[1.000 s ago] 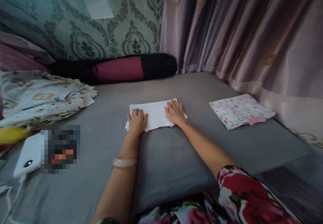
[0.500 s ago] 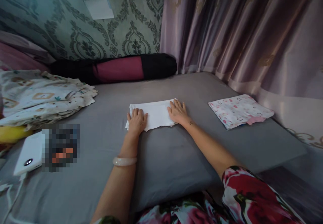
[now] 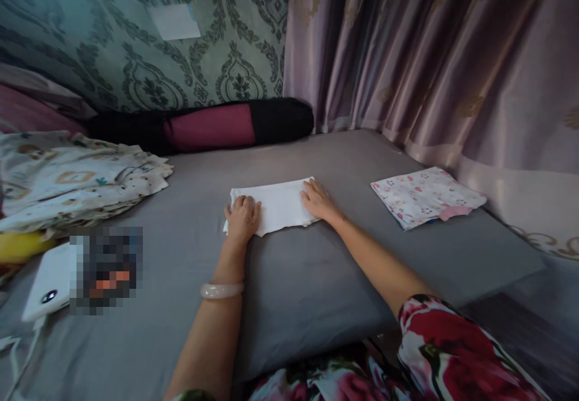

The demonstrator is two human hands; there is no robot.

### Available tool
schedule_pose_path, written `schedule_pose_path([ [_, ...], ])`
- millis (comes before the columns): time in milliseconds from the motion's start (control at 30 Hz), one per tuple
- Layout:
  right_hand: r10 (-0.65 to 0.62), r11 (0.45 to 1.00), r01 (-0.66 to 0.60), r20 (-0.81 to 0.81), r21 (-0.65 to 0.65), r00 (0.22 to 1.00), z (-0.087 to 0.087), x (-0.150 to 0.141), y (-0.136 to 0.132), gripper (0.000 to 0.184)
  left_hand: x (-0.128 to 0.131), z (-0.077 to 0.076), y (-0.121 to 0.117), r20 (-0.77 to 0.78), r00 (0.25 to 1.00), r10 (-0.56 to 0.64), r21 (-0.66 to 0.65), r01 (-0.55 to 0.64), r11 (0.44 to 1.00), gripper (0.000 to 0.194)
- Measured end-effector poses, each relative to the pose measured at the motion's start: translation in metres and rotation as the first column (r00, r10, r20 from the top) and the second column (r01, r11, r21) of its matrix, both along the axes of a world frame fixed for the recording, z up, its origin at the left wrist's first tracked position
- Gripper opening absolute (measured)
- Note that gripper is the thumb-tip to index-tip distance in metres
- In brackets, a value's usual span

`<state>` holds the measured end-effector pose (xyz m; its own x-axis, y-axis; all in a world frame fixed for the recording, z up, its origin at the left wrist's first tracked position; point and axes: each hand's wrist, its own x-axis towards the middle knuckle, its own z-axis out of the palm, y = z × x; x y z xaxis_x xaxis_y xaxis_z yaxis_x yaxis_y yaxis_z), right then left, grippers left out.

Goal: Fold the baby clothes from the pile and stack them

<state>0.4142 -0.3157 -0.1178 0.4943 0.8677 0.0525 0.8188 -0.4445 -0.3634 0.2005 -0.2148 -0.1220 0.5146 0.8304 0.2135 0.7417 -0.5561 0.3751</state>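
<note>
A folded white cloth lies on the grey bed sheet in front of me, its kind not clear from its folds. My left hand rests palm down on its left end, fingers a little bent and apart. At the opposite end, my right hand lies over the right edge, turned slightly onto its side, with the fingers stretched forward. The undersides of both hands are hidden. To the right, apart from my hands, is a folded white cloth with pink and red prints.
Behind lies a long black and maroon roll against the patterned wall. A printed blanket is heaped at left. Nearer stands a white device with a cable, beside a blurred-out patch. Purple curtains hang at right above the grey sheet.
My right hand has shifted slightly right, to the white cloth's edge, and tilted a little with its fingers closer together. My left hand stays on the left end. The view has moved slightly.
</note>
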Motion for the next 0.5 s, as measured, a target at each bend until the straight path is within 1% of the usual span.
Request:
schedule_pose_path([
  [100, -0.104, 0.990, 0.120, -0.194, 0.072, 0.975, 0.007, 0.020, 0.005, 0.046, -0.003, 0.005, 0.003, 0.052, 0.998, 0.045, 0.007, -0.046, 0.999, 0.035],
  [167, -0.182, 0.973, 0.211, -0.261, 0.090, 0.948, 0.011, 0.035, 0.006, 0.039, -0.005, 0.007, 0.006, 0.068, 0.993, 0.095, 0.012, -0.096, 0.995, 0.035],
  [233, -0.250, 0.958, 0.278, -0.262, 0.072, 0.932, 0.014, 0.048, 0.005, 0.034, -0.008, 0.010, 0.009, 0.063, 0.984, 0.165, -0.001, -0.166, 0.986, 0.037],
  [333, -0.325, 0.944, 0.331, -0.232, -0.013, 0.917, 0.015, 0.059, 0.003, 0.031, -0.014, 0.011, 0.015, 0.023, 0.960, 0.280, -0.030, -0.279, 0.960, 0.038],
  [433, -0.345, 0.937, 0.326, -0.199, -0.122, 0.917, 0.013, 0.062, 0.001, 0.031, -0.020, 0.011, 0.020, -0.011, 0.931, 0.365, -0.040, -0.366, 0.930, 0.039],
  [500, -0.328, 0.937, 0.298, -0.167, -0.180, 0.930, 0.012, 0.060, 0.001, 0.033, -0.023, 0.009, 0.022, -0.024, 0.918, 0.396, -0.047, -0.397, 0.917, 0.041],
])
